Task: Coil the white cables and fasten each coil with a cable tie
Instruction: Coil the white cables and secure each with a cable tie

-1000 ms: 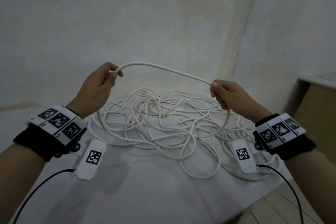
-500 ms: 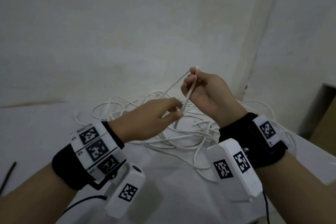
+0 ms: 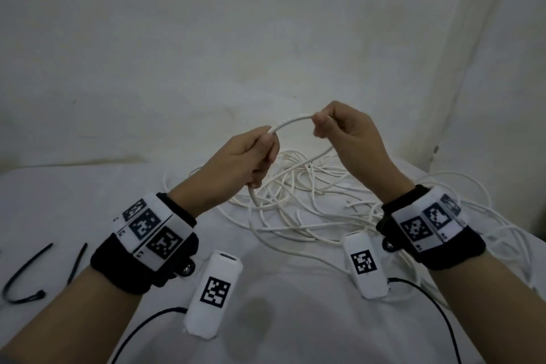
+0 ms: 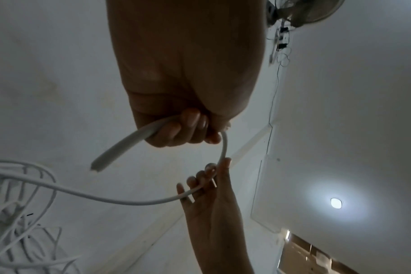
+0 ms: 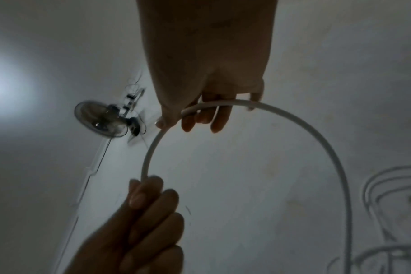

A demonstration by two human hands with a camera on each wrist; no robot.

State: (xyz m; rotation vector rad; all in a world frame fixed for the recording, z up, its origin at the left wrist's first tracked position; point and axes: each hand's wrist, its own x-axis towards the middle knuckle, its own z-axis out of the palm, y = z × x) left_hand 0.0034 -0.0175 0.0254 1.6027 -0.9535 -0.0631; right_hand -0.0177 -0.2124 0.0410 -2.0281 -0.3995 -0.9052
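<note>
- In the head view, the left hand (image 3: 248, 161) hides the stretch of white cable (image 3: 291, 121) running through its fist.
- The right hand (image 3: 345, 139) covers the cable at its grip; the fingertip hold cannot be made out there.
- The cable pile (image 3: 310, 201) runs behind the right wristband toward 3 o'clock.
- At 9 o'clock, the black cable ties (image 3: 20, 278) are partly cut by the frame edge.
- In the right wrist view, the left hand (image 5: 141, 222) is blurred.

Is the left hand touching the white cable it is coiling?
Touching. The left wrist view shows the left hand with fingers curled round the white cable, its cut end poking out below.
</note>
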